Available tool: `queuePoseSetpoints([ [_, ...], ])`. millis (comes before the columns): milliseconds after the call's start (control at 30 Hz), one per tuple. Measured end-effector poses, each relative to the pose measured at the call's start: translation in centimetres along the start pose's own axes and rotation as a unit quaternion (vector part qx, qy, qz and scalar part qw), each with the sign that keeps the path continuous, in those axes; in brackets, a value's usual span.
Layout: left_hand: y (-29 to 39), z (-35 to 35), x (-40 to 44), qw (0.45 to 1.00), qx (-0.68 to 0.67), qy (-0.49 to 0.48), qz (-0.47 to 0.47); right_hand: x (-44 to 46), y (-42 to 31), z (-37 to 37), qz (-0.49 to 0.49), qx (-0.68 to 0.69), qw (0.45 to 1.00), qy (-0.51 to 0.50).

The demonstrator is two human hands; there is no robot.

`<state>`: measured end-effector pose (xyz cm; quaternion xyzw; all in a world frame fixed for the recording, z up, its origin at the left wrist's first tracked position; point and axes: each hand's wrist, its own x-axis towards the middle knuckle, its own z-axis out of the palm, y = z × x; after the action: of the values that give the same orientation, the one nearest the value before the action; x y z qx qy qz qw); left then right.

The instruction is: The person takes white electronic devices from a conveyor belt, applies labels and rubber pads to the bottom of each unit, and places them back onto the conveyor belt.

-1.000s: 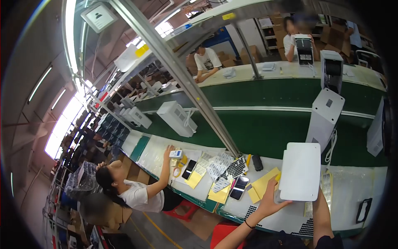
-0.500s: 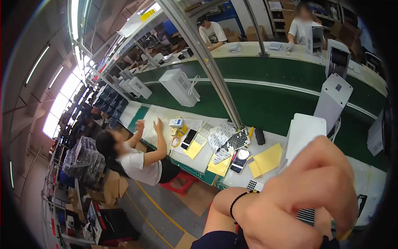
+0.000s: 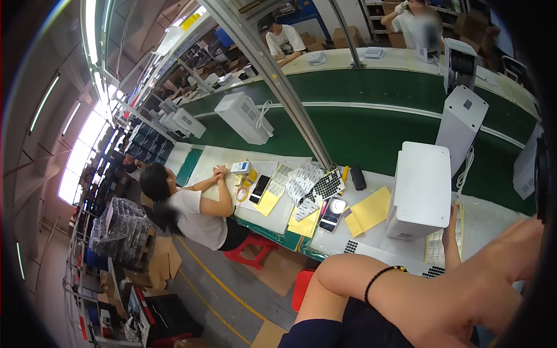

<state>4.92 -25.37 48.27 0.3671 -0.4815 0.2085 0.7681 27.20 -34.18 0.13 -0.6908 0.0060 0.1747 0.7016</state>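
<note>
My left arm, with a dark beaded bracelet (image 3: 378,281) at its wrist, crosses the lower right. Close to the camera, my left hand (image 3: 481,290) is blurred and partly cut off; its fingers look curled, and whatever they may hold is hidden. Beyond it, my right hand (image 3: 450,236) reaches over a pale yellow label sheet (image 3: 435,248), beside the lower right side of a white box-shaped appliance (image 3: 422,182). The appliance partly covers that hand's fingers, so its grip is unclear. Black dot stickers (image 3: 433,272) lie near my left forearm.
Left of the appliance lie yellow paper (image 3: 368,211), a phone (image 3: 332,216), sticker sheets (image 3: 310,188) and a black case (image 3: 358,179). A green conveyor (image 3: 360,136) carries more appliances. A metal post (image 3: 278,93) rises before it. A co-worker (image 3: 188,206) sits at left; others are across.
The view has shifted, bringing the whole appliance into sight. My left hand has moved right and down. My right hand now shows at the label sheet. The seated co-worker's hands have come together.
</note>
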Motion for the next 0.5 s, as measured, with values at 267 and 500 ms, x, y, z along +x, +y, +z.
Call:
queuePoseSetpoints([
  [267, -5.0, 2.5, -3.7, 0.998, -0.04, 0.013, -0.055, -0.6, -0.2, -2.3, -0.009, 0.01, 1.0, 0.012],
  [500, -4.7, -2.7, -13.8, 0.924, 0.163, -0.099, -0.331, -4.8, 4.4, -4.2, -0.077, -0.027, 0.996, 0.022],
])
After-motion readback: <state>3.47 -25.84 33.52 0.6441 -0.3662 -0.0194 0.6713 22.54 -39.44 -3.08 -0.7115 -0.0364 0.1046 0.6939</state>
